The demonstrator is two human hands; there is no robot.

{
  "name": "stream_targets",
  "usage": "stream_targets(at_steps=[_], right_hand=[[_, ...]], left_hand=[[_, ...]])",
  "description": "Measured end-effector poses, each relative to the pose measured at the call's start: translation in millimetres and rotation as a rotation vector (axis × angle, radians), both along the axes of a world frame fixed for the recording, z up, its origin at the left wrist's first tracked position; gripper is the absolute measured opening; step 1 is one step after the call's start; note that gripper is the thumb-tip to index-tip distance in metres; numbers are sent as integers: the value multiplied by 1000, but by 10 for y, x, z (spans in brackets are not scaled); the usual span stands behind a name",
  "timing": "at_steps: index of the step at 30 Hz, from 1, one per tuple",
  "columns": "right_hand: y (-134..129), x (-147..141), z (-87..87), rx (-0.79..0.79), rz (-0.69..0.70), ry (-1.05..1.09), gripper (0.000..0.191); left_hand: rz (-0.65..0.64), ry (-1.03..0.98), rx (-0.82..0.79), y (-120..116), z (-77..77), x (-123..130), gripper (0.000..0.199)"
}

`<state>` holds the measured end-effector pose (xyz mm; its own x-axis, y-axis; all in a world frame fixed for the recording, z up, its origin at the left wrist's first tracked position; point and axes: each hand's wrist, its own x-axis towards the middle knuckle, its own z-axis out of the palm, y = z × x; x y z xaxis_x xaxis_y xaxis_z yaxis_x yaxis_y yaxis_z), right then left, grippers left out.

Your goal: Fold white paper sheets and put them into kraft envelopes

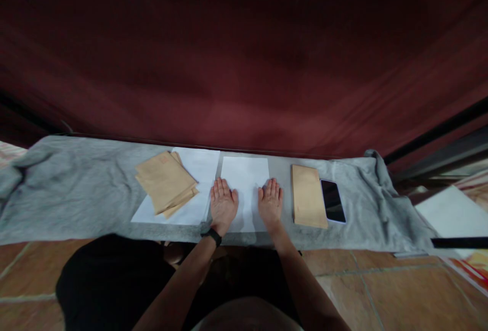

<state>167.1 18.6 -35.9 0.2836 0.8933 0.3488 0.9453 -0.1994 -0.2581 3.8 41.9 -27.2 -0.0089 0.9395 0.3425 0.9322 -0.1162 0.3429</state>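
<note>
Side by side on a grey cloth, both my hands are stretched out around a white sheet of paper (246, 173). My left hand (223, 205) overlaps the sheet's left edge, fingers extended and holding nothing. Over its right edge is my right hand (271, 201), also flat and holding nothing. To the left, several brown envelopes (168, 183) lie in a loose, fanned pile on more white paper (202, 168). On the right sits a neat stack of brown envelopes (308, 196), with a dark-screened phone (333, 201) beside it.
The grey cloth (102, 183) covers a long, narrow surface in front of a dark red upright panel (244, 66). White paper (453, 211) lies at the far right by black bars. Tiled floor (358, 290) shows below, with my dark-clothed legs (114, 280).
</note>
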Motion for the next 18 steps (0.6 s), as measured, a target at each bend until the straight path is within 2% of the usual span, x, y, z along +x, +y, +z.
stream_targets(at_steps=[4, 12, 18], right_hand=[[50, 21, 14, -1, 42, 11, 60], [242, -92, 160, -99, 304, 24, 52], [307, -151, 184, -147, 378, 32, 50]], left_hand=[[-41, 16, 0, 23, 49, 10, 63], [-332, 116, -97, 198, 105, 175, 57], [-402, 195, -123, 292, 129, 204, 57]])
